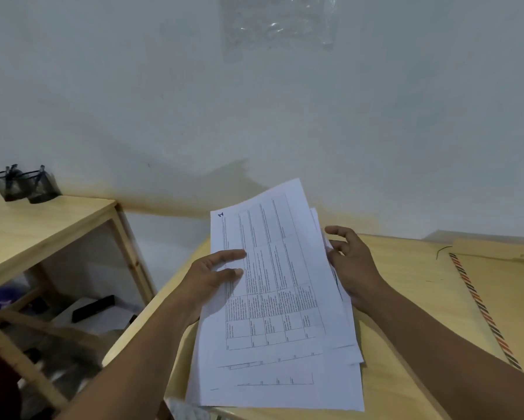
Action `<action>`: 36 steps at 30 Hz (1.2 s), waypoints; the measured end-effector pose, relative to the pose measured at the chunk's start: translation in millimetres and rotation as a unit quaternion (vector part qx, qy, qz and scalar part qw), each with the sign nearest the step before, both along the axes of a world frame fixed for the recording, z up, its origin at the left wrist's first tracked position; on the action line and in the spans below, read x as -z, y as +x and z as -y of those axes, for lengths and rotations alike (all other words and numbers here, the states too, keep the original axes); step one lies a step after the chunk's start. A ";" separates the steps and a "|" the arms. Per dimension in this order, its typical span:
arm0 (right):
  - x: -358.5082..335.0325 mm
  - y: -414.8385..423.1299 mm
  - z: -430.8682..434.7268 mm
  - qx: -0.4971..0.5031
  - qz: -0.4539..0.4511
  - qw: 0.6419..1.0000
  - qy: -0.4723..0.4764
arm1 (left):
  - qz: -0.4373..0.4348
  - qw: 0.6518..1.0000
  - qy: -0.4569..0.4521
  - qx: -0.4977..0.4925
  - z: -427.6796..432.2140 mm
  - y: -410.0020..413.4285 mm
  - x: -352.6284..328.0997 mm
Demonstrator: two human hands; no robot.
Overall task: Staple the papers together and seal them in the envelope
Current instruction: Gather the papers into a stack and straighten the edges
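A loose, fanned stack of white printed papers (282, 301) with tables on them is raised above the wooden table (406, 298). My left hand (212, 280) holds the stack's left edge, thumb and a finger lying on the top sheet. My right hand (350, 262) is at the right edge, fingers curled against the sheets' side. A large brown envelope (503, 301) with a red and dark striped border lies flat on the table to the right. No stapler is in view.
A lower wooden shelf unit (42, 234) stands at the left with two black mesh pen cups (24, 184) on top and dark items inside. A white wall (254, 101) rises right behind the table.
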State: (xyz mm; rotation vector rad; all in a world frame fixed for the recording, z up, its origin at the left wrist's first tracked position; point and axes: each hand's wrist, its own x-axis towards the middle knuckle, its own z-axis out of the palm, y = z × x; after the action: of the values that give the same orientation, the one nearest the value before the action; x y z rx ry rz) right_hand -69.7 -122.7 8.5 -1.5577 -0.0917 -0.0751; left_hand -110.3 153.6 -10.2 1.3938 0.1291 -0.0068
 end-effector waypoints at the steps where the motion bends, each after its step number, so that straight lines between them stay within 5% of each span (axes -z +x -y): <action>1: -5.5 -0.6 2.4 -0.006 -0.011 1.000 0.023 | 0.006 1.000 0.015 0.002 2.6 2.9 0.7; 5: -24.8 0.9 15.8 0.005 0.019 1.000 0.000 | -0.001 1.000 0.001 -0.011 20.3 16.4 -3.0; 9: -42.2 1.3 33.4 0.023 0.051 0.998 -0.033 | 0.022 0.996 0.081 0.002 47.5 19.9 -16.4; 14: -56.4 -0.2 66.3 -0.011 -0.017 1.000 0.020 | 0.029 0.997 0.064 0.024 75.3 32.5 -32.5; 19: -58.9 -7.5 108.9 -0.057 -0.064 0.996 -0.039 | 0.123 0.984 0.130 0.007 122.0 38.2 -64.1; 29: -132.3 -20.3 152.9 0.107 0.234 0.960 -0.114 | 0.295 0.932 0.204 0.042 179.0 59.5 -145.6; 36: -108.7 -24.7 164.8 0.100 0.216 0.965 -0.113 | 0.301 0.920 0.247 0.042 191.7 55.9 -128.9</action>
State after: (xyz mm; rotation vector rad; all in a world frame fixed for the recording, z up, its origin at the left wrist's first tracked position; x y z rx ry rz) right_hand -94.4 -287.5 117.1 -1.7538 -0.2935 -0.5825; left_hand -54.4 -38.0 118.7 1.8422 -0.4761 0.4066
